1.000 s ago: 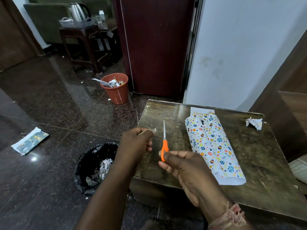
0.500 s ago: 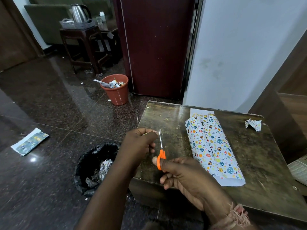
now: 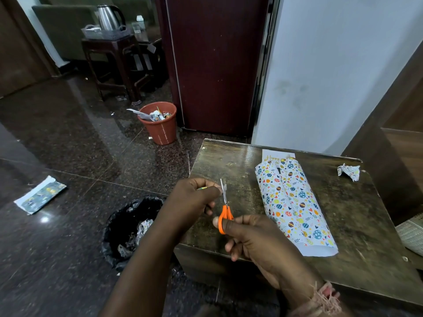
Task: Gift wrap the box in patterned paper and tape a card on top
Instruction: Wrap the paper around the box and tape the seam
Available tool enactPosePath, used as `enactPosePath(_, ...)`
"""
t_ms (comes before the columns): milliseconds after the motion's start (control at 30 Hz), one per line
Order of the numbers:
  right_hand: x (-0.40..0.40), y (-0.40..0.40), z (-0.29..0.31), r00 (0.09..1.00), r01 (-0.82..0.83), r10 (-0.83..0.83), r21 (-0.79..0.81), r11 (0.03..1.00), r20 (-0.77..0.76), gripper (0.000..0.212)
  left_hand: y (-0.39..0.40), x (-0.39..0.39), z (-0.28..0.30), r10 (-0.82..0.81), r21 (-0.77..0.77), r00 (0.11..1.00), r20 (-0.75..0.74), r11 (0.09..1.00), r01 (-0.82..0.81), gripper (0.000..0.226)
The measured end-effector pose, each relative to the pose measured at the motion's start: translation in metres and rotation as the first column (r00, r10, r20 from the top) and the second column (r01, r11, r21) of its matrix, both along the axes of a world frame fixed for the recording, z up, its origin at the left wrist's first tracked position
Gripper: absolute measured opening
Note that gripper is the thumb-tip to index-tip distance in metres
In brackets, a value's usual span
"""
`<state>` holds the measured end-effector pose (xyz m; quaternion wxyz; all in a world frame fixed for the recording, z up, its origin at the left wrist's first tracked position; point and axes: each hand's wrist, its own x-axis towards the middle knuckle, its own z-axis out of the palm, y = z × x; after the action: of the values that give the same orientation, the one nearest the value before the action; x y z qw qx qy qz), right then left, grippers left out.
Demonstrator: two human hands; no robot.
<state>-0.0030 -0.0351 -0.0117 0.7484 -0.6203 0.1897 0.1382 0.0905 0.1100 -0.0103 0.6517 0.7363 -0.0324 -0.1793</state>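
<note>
Lower left, a black bin (image 3: 135, 227) holds paper scraps; the patterned-wrapped box (image 3: 293, 207) lies on the bench (image 3: 366, 225); the right hand (image 3: 258, 243) grips orange scissors (image 3: 225, 213), the left hand (image 3: 194, 197) pinches a small clear strip.

glossy stone floor (image 3: 68, 138), worn wooden table (image 3: 357, 216)

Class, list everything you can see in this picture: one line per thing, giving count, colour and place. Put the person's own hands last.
wrapped box: one, white patterned paper, on the table
card: one, white, behind the box's far end
scissors: one, orange handles, over the table's left edge
table: one, dark brown, right
crumpled scrap: one, patterned, table's far right
orange bin: one, floor beside the cabinet
cabinet: one, maroon, centre back
black bin: one, floor left of the table
paper piece: one, floor far left
kettle: one, silver, side table at back
left hand: pinches something small, perhaps tape
right hand: holds the scissors
</note>
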Motion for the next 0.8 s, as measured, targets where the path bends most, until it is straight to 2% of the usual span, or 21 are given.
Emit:
enactPosePath(100,0.0002,-0.0013,-0.0024,1.0,0.004,-0.004,-0.022,1.0,0.001,0.032,0.0012,0.0005,0.0008,-0.01,0.03,1.0,0.009,0.999,0.01,0.009)
enactPosePath(233,0.0004,-0.0008,-0.0026,1.0,0.014,-0.014,-0.033,0.999,-0.003,0.024,-0.0005,0.0017,0.0004,0.003,0.083,1.0,0.021,0.997,-0.005,0.009)
enactPosePath(467,0.0013,0.0014,-0.0046,0.998,0.058,-0.059,-0.027,0.998,-0.011,0.021,0.0001,0.0017,0.0005,0.1,0.042,0.995,-0.031,0.994,-0.099,0.014)
enactPosePath(600,0.0,0.0025,-0.0035,0.997,0.073,-0.074,-0.103,0.992,0.003,0.028,0.0023,0.0028,-0.0003,0.141,0.044,0.989,-0.041,0.989,-0.139,0.017)
enactPosePath(667,0.0003,0.0033,-0.0028,0.996,0.083,-0.079,-0.195,0.977,0.029,0.03,0.0009,0.0025,0.0003,0.141,-0.007,0.986,-0.094,0.99,-0.142,0.015)
enactPosePath(800,0.0028,0.0062,-0.0061,0.993,0.106,-0.078,-0.381,0.918,0.086,0.022,-0.0065,-0.0007,0.0066,0.089,-0.282,0.955,-0.283,0.944,-0.171,0.017)
